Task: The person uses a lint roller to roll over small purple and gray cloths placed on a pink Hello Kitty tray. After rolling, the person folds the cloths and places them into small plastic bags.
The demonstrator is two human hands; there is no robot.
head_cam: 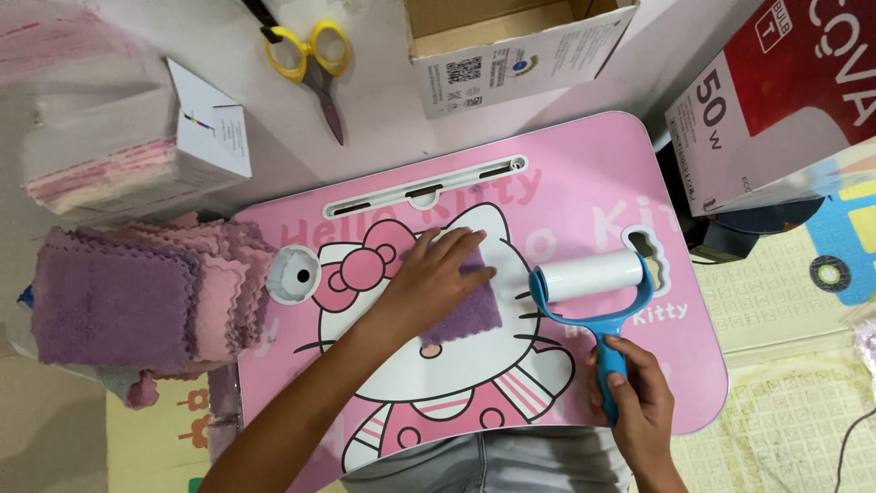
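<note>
Our left fingers lie spread and flat, pressing down on a small purple cloth that sits near the middle of the pink worktop. The left hand covers the cloth's far left corner, palm down, with the wrist bent slightly and the forearm running back toward the near left edge of the scene.

Our right fingers are curled tight around the blue handle of a lint roller. The right hand holds it at the near right of the worktop, knuckles up, handle pointing toward us. The roller's white drum lies crosswise just to the right of the cloth, close beside its edge; we cannot tell whether it touches.

To the left, off the worktop, lies a stack of pink and purple cloths, with a packet of wrapped cloths farther away. Yellow-handled scissors rest on the far side, beside an open cardboard box. A red and white box stands at the far right.
</note>
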